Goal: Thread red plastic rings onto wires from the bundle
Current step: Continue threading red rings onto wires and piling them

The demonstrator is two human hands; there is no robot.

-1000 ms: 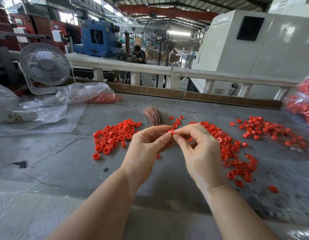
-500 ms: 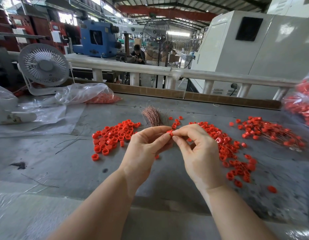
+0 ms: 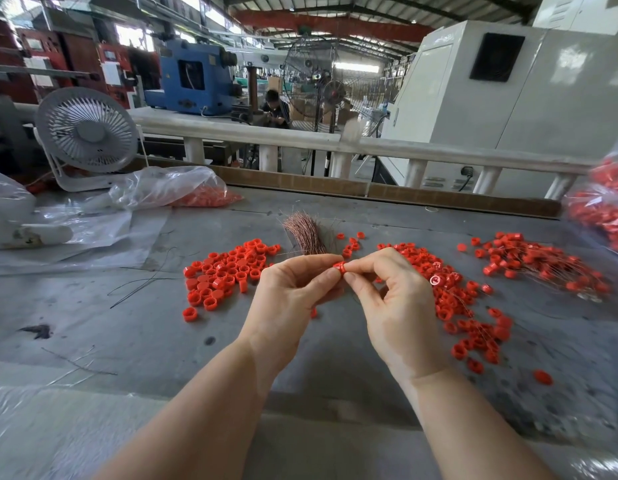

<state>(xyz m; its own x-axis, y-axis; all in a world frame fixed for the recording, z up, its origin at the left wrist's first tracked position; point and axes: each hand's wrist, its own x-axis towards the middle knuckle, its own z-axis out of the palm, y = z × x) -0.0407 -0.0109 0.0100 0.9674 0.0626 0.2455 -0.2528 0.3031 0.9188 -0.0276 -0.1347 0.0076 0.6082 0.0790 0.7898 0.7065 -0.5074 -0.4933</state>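
left arm: bare forearm rising from the lower left edge toward the centre, wrist straight.
left hand [image 3: 293, 292]: back toward the camera, fingers curled inward, thumb and forefinger tips meeting the other hand's at the middle.
right arm: bare forearm rising from the lower right edge, wrist bent slightly inward.
right hand [image 3: 394, 306]: back toward the camera, thumb and forefinger pinched together, remaining fingers curled under.
hands: fingertips touching, raised above the surface.

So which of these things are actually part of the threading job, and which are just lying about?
In use: left hand, right hand, red ring pinched between them, wire bundle, loose rings, threaded rings.

Lying about: desk fan, plastic bag.
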